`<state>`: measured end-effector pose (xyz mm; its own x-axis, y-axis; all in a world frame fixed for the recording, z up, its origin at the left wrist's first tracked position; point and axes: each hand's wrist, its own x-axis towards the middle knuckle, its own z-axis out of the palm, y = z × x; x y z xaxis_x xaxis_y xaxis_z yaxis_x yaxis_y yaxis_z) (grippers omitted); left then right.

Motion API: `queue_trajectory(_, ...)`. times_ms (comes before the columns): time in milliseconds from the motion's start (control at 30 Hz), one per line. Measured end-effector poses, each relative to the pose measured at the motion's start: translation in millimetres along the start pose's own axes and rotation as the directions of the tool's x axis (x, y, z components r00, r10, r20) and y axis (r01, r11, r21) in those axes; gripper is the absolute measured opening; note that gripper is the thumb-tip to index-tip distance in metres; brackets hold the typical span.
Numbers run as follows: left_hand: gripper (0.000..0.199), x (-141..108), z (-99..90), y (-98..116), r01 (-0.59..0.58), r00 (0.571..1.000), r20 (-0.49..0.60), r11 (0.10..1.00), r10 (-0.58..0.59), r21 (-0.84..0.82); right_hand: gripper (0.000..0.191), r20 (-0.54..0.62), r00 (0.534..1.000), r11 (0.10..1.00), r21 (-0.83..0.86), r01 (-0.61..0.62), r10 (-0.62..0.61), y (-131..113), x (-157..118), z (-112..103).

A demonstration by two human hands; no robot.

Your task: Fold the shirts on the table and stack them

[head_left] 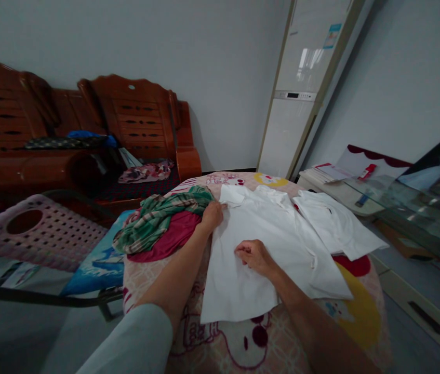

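Head view: we see a white shirt (239,291) spread flat on the patterned surface (282,343), under and between the hands. Left hand (213,215) is bunched at its edge near the collar; we cannot tell whether it pinches cloth. Right hand (256,255) sits over its middle, fingers curled; any grip is unclear. Right of both hands, we note another white garment (336,218), apparently already folded. Just left of the left hand, green plaid cloth (149,218) and dark red cloth (176,236) lie heaped. We judge the shirt laid out but unfolded, the heap unsorted.
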<state>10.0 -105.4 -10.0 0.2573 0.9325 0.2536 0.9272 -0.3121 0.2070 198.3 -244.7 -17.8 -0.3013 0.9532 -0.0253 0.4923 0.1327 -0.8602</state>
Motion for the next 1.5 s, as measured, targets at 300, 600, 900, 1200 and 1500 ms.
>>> queue_trajectory(300,0.055,5.2,-10.2,-19.8,0.234,0.968,-0.021,0.933,-0.249,-0.272,0.024,0.451,0.797,0.719,-0.384,0.580,-0.402,-59.2,-44.2,44.3)
queue_trajectory(600,0.055,9.0,-12.2,-24.5,0.238,0.949,-0.090,0.872,-0.303,-0.427,0.018,0.575,0.749,0.429,-0.615,0.661,-0.328,-71.5,-58.9,60.9)
queue_trajectory(900,0.060,9.6,-14.7,-29.0,0.255,0.947,-0.103,0.908,-0.303,-0.331,0.021,0.425,0.792,0.735,-0.338,0.588,-0.439,-63.8,-53.5,55.0)
queue_trajectory(1200,0.060,10.9,-9.6,-26.8,0.277,0.947,-0.095,0.933,-0.305,-0.230,0.013,0.244,0.929,0.957,0.141,0.252,-0.280,-58.2,-50.4,46.5)
queue_trajectory(1500,0.056,35.5,-19.6,17.7,0.090,0.981,-0.107,0.876,-0.159,-0.473,0.022,0.389,0.920,0.995,0.101,0.006,-0.045,-48.0,-47.9,-32.9)
